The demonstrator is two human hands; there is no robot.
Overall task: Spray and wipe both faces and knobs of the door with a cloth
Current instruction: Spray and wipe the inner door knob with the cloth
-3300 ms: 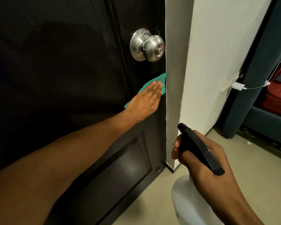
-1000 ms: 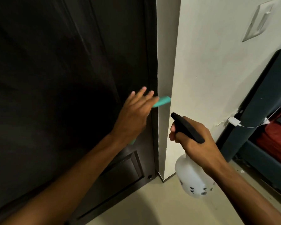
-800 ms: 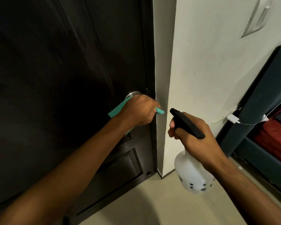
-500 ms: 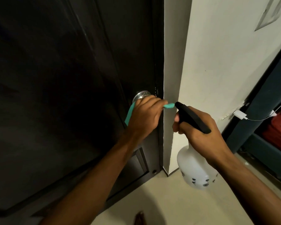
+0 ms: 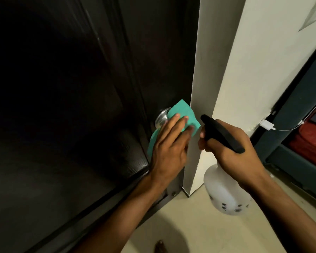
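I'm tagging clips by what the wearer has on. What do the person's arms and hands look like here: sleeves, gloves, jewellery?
Both arms are bare for as far as they show, with no sleeve in view. The left hand and the right hand wear no gloves. No watch or bracelet shows on either wrist, and no ring on the fingers that can be seen; some fingers of the right hand are hidden.
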